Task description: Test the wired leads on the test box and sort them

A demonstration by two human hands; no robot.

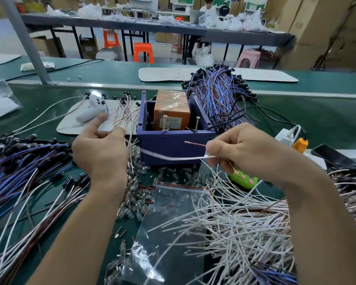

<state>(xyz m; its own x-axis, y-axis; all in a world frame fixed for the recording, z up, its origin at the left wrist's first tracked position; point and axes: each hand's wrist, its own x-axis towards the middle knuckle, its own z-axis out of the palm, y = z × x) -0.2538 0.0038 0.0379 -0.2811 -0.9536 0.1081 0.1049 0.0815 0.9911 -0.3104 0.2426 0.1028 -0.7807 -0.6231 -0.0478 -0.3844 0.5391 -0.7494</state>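
Observation:
The test box [173,145] is a purple open bin holding an orange unit [171,112], with two upright screws [164,123] on its front rim. My right hand [245,149] pinches a lead [193,143] with a bare copper end and a white wire, just right of the box front. My left hand [101,149] is left of the box, fingers loosely curled, with thin white and pink leads [123,116] running past its fingertips. Whether it grips them is unclear.
Blue and brown leads [19,161] pile at the left, white leads [234,227] at the lower right, and blue ones [220,95] behind the box. A clear zip bag [173,219], small clear parts [136,202], a green toy [243,177], a phone [335,157] and a white controller [90,110] lie around.

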